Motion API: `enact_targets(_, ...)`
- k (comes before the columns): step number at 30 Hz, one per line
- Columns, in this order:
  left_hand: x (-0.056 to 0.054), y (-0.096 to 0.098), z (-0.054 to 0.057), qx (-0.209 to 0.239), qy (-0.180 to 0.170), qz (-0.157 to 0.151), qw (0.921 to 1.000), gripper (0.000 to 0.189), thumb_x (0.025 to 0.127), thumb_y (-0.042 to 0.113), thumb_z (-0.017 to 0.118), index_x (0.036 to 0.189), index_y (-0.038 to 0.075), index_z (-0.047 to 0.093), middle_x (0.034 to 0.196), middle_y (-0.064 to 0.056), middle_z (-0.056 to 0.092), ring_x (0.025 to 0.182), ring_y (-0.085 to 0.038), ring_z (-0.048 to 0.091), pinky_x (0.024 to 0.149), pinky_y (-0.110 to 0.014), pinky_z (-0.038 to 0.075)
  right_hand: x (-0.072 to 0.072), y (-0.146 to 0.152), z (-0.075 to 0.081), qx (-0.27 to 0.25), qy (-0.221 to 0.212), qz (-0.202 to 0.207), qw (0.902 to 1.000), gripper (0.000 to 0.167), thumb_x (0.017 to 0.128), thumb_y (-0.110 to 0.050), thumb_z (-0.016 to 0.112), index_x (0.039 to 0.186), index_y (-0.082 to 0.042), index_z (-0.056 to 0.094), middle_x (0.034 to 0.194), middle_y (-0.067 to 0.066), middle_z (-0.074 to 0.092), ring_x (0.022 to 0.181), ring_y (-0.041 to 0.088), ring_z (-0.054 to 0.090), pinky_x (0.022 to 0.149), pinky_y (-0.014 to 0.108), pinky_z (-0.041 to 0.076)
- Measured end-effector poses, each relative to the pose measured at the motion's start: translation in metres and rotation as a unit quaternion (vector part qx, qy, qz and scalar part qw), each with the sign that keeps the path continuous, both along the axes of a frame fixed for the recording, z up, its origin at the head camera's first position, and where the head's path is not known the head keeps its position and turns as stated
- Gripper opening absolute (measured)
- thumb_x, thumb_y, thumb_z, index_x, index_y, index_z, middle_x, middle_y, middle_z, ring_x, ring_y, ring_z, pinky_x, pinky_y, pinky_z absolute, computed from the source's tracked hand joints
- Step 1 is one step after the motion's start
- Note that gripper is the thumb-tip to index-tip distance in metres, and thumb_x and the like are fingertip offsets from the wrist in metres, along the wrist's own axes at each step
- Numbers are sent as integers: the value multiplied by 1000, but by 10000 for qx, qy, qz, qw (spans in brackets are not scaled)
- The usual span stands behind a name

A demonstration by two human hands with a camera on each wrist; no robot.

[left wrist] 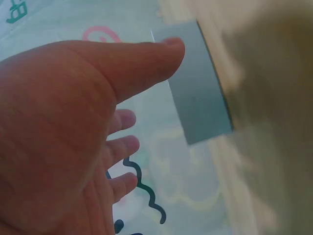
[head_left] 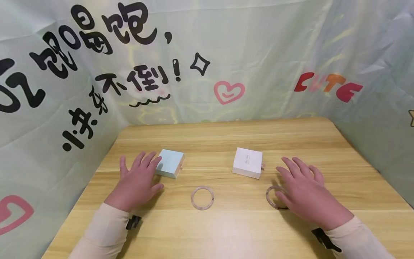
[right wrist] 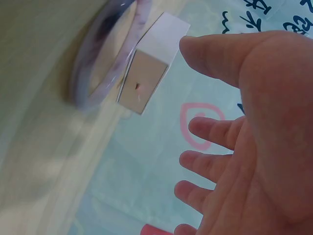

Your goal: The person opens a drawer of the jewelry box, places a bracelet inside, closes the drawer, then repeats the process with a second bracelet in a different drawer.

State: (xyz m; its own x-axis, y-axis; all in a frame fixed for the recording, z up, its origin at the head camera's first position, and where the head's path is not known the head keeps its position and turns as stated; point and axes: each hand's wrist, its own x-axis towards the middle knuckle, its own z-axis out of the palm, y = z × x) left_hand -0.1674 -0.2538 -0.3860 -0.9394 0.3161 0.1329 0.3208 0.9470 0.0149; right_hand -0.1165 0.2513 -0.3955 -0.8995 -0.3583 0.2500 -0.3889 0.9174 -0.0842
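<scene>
My left hand (head_left: pixel 137 183) hovers over the table with its fingers spread, holding nothing. Its fingertips overlap the left edge of a light blue square box (head_left: pixel 170 162) in the head view. My right hand (head_left: pixel 305 190) is also spread and bare, above a purplish bangle (head_left: pixel 271 202) that it partly hides. A pale pink square box (head_left: pixel 247 162) with small print on its lid sits left of the right fingertips; a small ribbon tab shows on its right side. Between the hands, a pinkish bangle (head_left: pixel 193 202) lies flat on the wood.
The wooden table (head_left: pixel 210 233) has rounded far corners. Behind it and along both sides hangs a pale curtain (head_left: pixel 258 46) with black lettering, pink hearts and the coloured word CUTE. Dark wrist mounts (head_left: pixel 326 240) sit at both cuffs.
</scene>
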Motion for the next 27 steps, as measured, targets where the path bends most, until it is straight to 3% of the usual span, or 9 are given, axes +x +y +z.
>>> enact_targets(8, -39, -1, 10, 75, -390, -389, 9985, 102, 84, 37, 97, 168, 11, 45, 173, -18, 42, 160, -50, 32, 117, -89, -2, -3, -14, 2, -4, -142, 31, 9999, 70, 94, -37, 84, 147, 1, 58, 164, 29, 44, 150, 53, 38, 111, 79, 28)
enact_targets(12, -53, -1, 12, 70, -614, -501, 9968, 104, 81, 37, 100, 166, 10, 47, 171, -17, 45, 159, -50, 34, 118, -89, -3, -5, -19, 1, 38, -162, 30, 9999, 69, 94, -36, 84, 148, 0, 57, 164, 29, 45, 150, 54, 38, 111, 80, 30)
enact_targets(18, -63, 0, 9, 174, -967, -485, 9940, 109, 80, 41, 101, 168, 11, 45, 173, -16, 43, 160, -49, 33, 118, -88, -6, -5, -24, -1, 17, -154, 47, 9999, 69, 94, -34, 86, 148, -2, 57, 163, 30, 45, 149, 54, 40, 110, 80, 32)
enact_targets(27, -70, 0, 2, 332, -1179, -476, 9913, 107, 83, 40, 99, 170, 11, 43, 173, -15, 43, 160, -48, 32, 119, -88, -6, -7, -30, -2, -55, -100, 58, 9999, 69, 93, -33, 88, 147, -1, 59, 163, 30, 45, 148, 53, 41, 110, 80, 32)
